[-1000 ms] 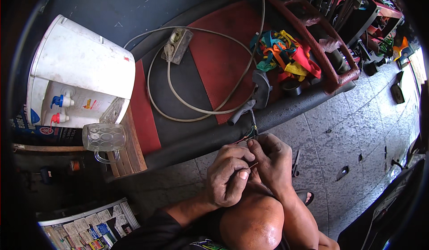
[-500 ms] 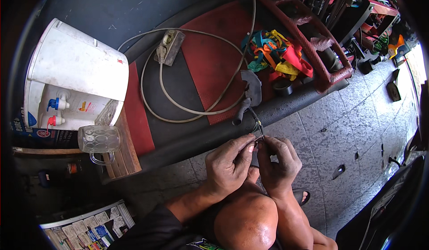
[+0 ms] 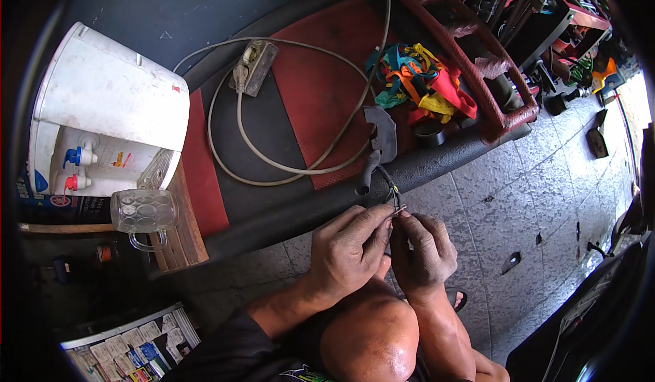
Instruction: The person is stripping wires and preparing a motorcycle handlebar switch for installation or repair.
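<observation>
Fingertips of my left hand (image 3: pixel 349 247) pinch thin wire ends just off the near edge of the bench. Beside it, almost touching, my right hand (image 3: pixel 424 249) is closed in a pinch on the same wires (image 3: pixel 395 194). Those wires come out of a short dark cable attached to a dark grey curved part (image 3: pixel 384 135), which rests at the padded edge of the bench. A stubby dark tube (image 3: pixel 368 172) sticks out next to the cable. The exact joint between my fingertips is too small to make out.
The red and black bench (image 3: pixel 327 48) carries a looped grey cord, a power socket (image 3: pixel 256 67), a heap of coloured straps (image 3: pixel 423 78) and a red metal frame (image 3: pixel 477 58). At left stand a white water dispenser (image 3: pixel 112 89) and a glass mug (image 3: pixel 144 211).
The view has shifted slightly, so the bench things sit a little further left. My fingertips have shifted a little on the wires, and a light strand now shows crosswise between them.
</observation>
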